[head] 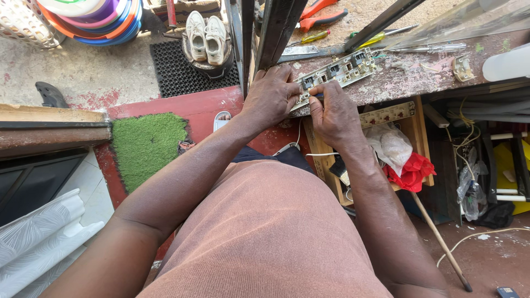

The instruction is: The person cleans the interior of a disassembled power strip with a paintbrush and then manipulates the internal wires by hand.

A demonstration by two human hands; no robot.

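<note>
Item: switch strip (337, 70), opened, overhanging the bench edge (397, 83); left hand (270, 96) clamps its near end, right hand (331, 113) pinches a small dark tool (317, 95) against it. Risk, judged: tool may slip off terminals; strip may tip toward the crate (411, 132) under the right hand.

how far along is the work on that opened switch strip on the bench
Done: the long switch strip lies opened on the workbench, its inner parts bare. In hand: the left hand steadies its near end while the right hand works a small tool there. Left: the strip is not closed; screwdrivers lie beside it.
</note>
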